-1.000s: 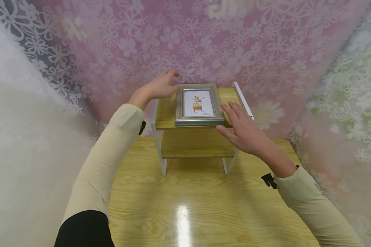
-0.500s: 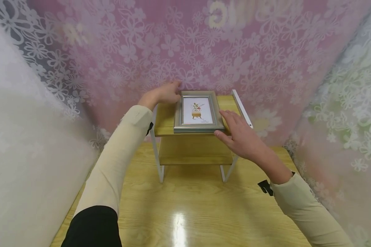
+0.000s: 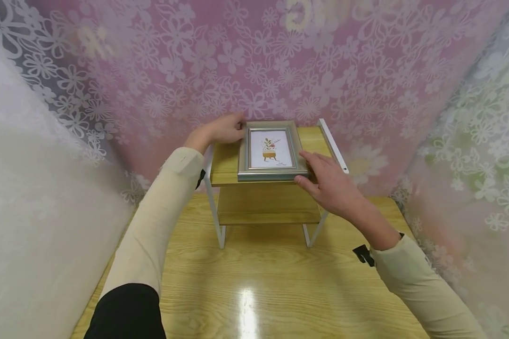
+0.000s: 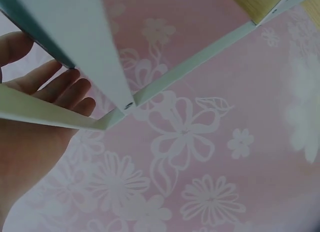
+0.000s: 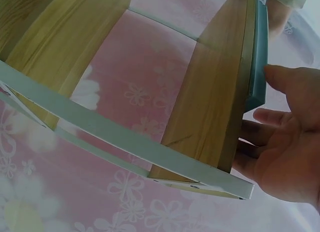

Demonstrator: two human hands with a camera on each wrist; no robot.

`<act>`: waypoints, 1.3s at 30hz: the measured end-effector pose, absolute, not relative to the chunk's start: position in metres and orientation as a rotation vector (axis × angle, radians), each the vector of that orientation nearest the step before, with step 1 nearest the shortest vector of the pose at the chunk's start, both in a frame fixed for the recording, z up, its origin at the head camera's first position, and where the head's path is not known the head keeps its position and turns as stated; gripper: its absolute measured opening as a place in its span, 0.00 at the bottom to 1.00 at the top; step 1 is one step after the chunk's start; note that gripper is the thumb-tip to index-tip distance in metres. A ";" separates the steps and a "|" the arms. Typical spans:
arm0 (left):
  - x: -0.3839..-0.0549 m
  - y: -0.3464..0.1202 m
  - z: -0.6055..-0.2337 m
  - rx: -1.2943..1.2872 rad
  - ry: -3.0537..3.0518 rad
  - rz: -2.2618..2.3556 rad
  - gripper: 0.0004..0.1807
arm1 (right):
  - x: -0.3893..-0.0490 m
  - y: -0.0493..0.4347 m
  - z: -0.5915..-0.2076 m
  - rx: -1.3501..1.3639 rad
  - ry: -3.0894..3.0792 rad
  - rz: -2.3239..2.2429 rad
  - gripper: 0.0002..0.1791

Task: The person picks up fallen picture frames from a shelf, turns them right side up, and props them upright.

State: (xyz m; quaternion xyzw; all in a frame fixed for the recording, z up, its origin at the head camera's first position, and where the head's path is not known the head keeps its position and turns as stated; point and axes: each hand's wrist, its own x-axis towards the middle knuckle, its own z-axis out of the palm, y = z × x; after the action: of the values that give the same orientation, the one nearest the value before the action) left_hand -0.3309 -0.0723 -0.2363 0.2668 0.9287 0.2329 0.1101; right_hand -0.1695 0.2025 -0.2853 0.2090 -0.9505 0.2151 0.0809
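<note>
A silver-gold picture frame lies flat, face up, on the top board of a small wooden side table. Behind its glass is a print of a potted plant. My left hand grips the far left corner; in the left wrist view its thumb and fingertips meet the frame's edge. At the near right corner, my right hand holds the frame, thumb at the front edge and fingers along the right side. The right wrist view shows that thumb against the frame's bluish edge.
White metal legs and a raised side rail bound the table, with a lower shelf beneath. A pink floral curtain hangs right behind it. Pale sheets close in both sides above the wood-patterned floor.
My left hand has come down from above the far left corner onto the frame. My right hand has closed in slightly on the near right corner. The frame stays on the table.
</note>
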 end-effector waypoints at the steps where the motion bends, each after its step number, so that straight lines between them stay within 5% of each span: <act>1: -0.331 -0.073 -0.238 0.780 2.728 0.687 0.22 | -0.170 0.202 -0.286 0.633 -2.828 0.663 0.35; 10: -0.333 -0.075 -0.243 0.759 2.713 0.734 0.30 | -0.173 0.202 -0.287 0.644 -2.756 0.736 0.33; 39: -0.328 -0.083 -0.244 0.824 2.607 1.012 0.21 | -0.182 0.202 -0.280 0.673 -2.776 0.875 0.33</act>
State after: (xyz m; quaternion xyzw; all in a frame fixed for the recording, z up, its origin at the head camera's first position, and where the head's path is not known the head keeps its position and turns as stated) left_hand -0.3284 -0.0830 -0.2439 0.2807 0.8885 0.3451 0.1130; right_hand -0.1819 0.2020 -0.2801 0.2245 -0.9265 0.2920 0.0772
